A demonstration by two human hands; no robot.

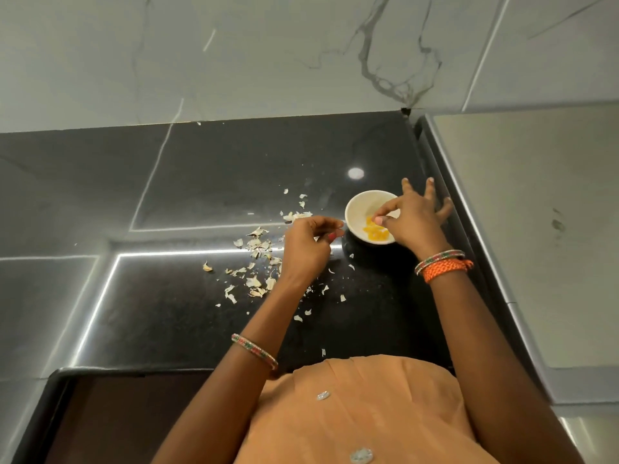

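Note:
A small white bowl [356,204] stands on the black countertop [234,169] and holds a few yellowish peeled garlic cloves [477,234]. My right hand [413,219] hovers over the bowl's right side. Its thumb and forefinger pinch together on a clove at the pile, and the other fingers are spread. My left hand [306,244] is just left of the bowl above the counter, fingers curled with thumb and forefinger pointing at the bowl. Nothing shows between them. Papery garlic peels [258,244] lie scattered under and left of that hand.
A marble-patterned wall [268,55] rises behind the counter. A pale raised surface [536,229] borders the counter on the right. The counter's front edge [134,371] drops to a dark recess at lower left. I wear bangles on both wrists.

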